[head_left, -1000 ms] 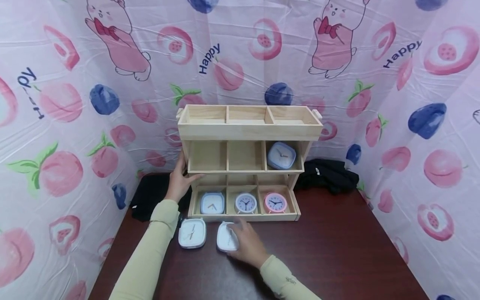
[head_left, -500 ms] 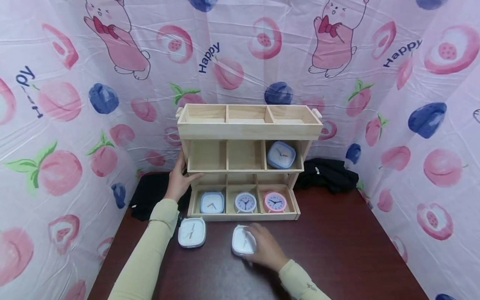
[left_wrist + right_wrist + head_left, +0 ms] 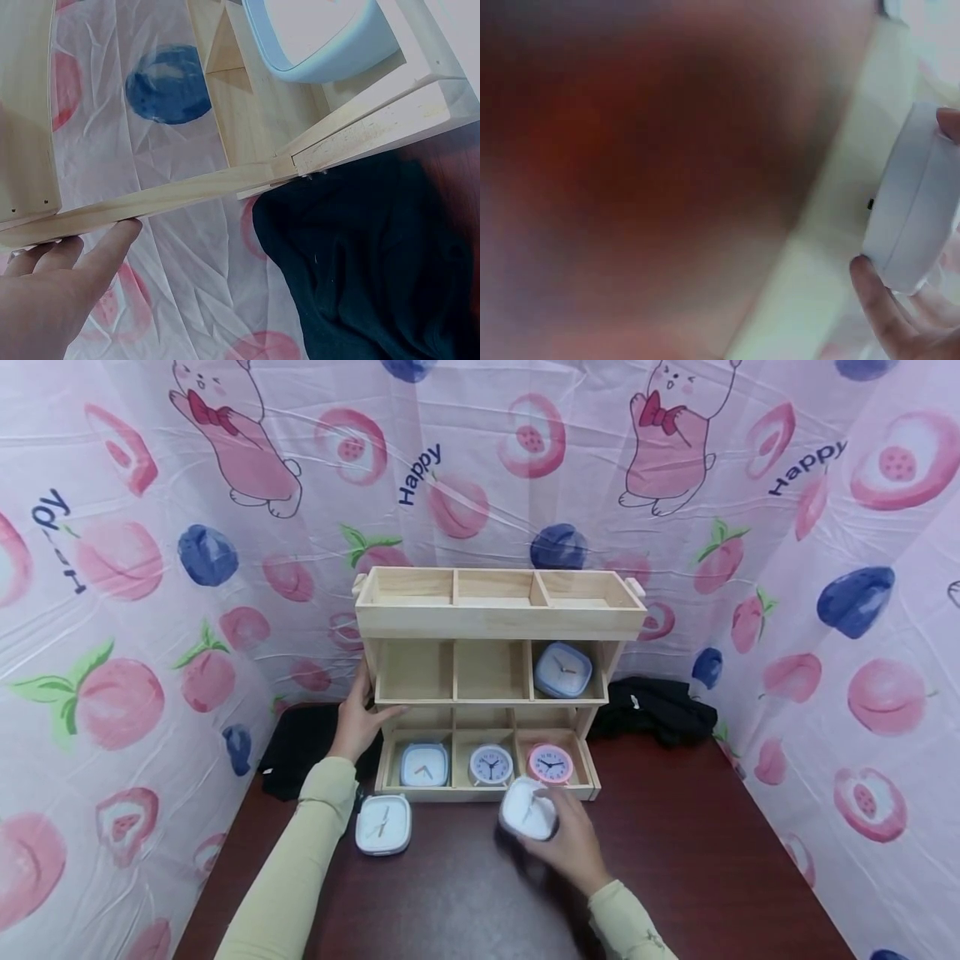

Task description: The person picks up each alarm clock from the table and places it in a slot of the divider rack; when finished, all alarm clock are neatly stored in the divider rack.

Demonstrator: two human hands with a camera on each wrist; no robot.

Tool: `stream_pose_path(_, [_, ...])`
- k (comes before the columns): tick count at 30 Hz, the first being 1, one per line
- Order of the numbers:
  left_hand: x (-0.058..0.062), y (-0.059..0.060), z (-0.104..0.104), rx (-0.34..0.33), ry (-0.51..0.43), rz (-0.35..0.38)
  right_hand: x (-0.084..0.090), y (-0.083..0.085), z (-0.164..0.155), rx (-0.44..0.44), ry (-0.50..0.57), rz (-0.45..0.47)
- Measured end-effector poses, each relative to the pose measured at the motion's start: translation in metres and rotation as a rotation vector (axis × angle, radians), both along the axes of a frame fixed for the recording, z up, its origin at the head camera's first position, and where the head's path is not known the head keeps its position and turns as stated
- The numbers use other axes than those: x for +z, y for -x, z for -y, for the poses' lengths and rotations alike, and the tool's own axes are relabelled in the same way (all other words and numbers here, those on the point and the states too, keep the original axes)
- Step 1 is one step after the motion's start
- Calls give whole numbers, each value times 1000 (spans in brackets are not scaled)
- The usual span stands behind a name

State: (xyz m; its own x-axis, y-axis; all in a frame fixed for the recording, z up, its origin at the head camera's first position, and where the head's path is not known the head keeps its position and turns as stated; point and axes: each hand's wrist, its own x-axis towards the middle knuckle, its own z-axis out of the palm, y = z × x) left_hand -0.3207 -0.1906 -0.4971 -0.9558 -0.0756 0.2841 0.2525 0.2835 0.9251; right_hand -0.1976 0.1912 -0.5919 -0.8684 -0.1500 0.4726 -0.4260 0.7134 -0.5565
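Note:
A white alarm clock with rounded corners is gripped at its edges by my right hand, tilted just in front of the rack's bottom tier. In the right wrist view, fingers and thumb span the clock's pale side. My left hand rests on the left side of the wooden three-tier rack, its thumb across the front below the middle tier. Straight fingers touch the wooden upright in the left wrist view. A second white alarm clock lies face up on the table near the left forearm.
In the bottom tier sit a blue square clock, a pale round clock and a pink round clock. Another blue clock stands in the middle tier's right compartment. Black cloths lie beside the rack; patterned fabric hangs behind.
My right hand has slid the white alarm clock rightward, then raised and tilted it toward the bottom tier's right side. The left hand stays put on the rack.

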Motion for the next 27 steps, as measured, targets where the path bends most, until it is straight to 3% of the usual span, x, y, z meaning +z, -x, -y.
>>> stream_pose_path(6, [0,1,1,0,14,12,40,29,-8,-12,105,-172])
stream_pose_path(10, [1,1,1,1,23,22,71,46,-5,13,161,-237])
stream_pose_path(18, [1,1,2,6,33,6,123,83,19,72,164,-284])
stream_pose_path(24, [0,2,1,4,20,-8,144,116,42,115,126,-286])
stream_pose_path(27, [-1,2,0,4,15,-8,150,130,52,105,90,-243])
